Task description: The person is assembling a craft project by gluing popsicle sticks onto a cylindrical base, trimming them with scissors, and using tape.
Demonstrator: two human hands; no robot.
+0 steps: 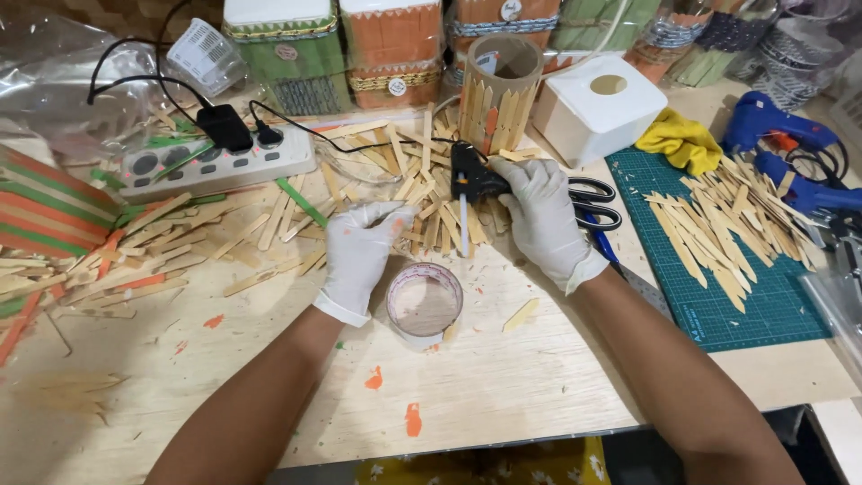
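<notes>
While your right hand (541, 220) closes on the glue gun (473, 180) and your left hand (357, 251) rests loosely curled and empty on the sticks (422, 202), its hot nozzle could burn those fingers.

Matt white gloves are covering both hands (359, 256). The glue gun (474, 180) is showing black plastic. Pale bare-wood sticks (431, 193) are lying on the paint-flecked plywood bench (503, 377); the mat (718, 296) is looking rubbery and matt.

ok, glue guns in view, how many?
3: black glue gun in the right hand; two blue glue guns at the far right. More may be hidden.
</notes>
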